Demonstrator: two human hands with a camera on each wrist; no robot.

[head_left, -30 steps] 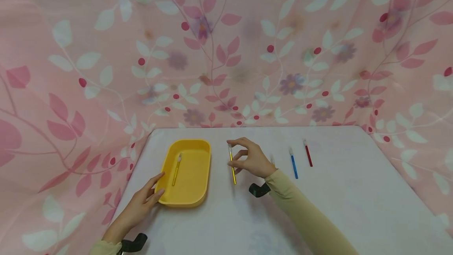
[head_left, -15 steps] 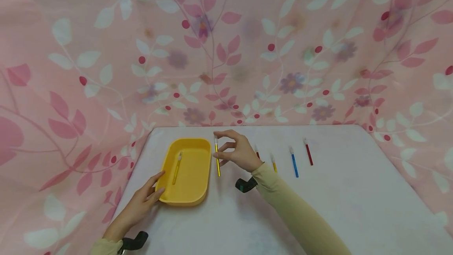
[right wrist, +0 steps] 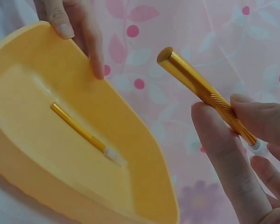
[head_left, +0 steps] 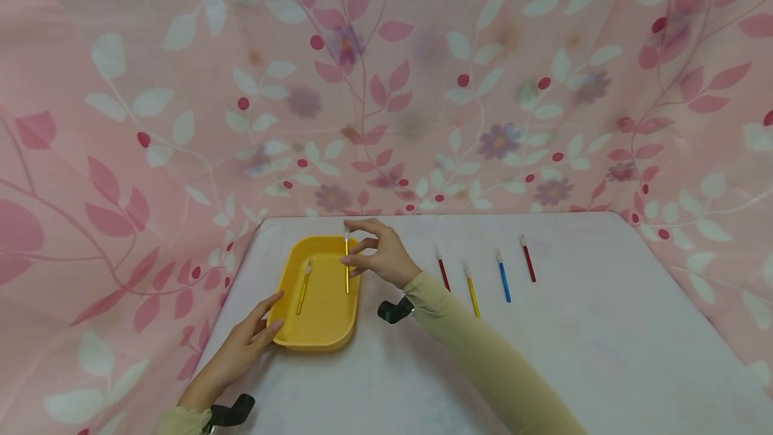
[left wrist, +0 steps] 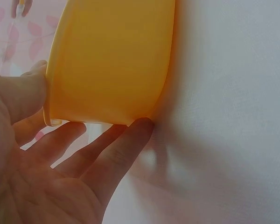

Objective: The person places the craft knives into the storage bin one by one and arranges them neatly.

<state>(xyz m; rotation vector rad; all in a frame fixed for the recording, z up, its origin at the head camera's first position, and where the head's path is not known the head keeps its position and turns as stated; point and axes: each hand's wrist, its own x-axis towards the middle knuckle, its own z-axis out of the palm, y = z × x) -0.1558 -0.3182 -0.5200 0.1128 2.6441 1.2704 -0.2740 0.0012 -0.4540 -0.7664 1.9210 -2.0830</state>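
My right hand (head_left: 386, 257) pinches a gold craft knife (right wrist: 184, 72) with a knurled grip and a clear cap. It hangs nearly upright, cap end up, over the right side of the yellow tray (head_left: 326, 331). A second gold craft knife (right wrist: 77, 126) lies on the tray's floor, its capped end away from me. At the tray's left side, my left hand (head_left: 241, 344) holds the rim. The left wrist view has the thumb (left wrist: 30, 88) at the rim and the fingers (left wrist: 119, 154) against the outer wall.
To the right on the white table (head_left: 543, 361) lie several more capped craft knives: a red one (head_left: 443, 274), a gold one (head_left: 472, 293), a blue one (head_left: 504, 280) and another red one (head_left: 529, 264). A floral cloth (head_left: 410, 106) hangs behind the table.
My right hand has carried the gold craft knife leftward from the bare table to over the tray, uncovering the nearer red and gold knives. The left hand and tray have stayed put.
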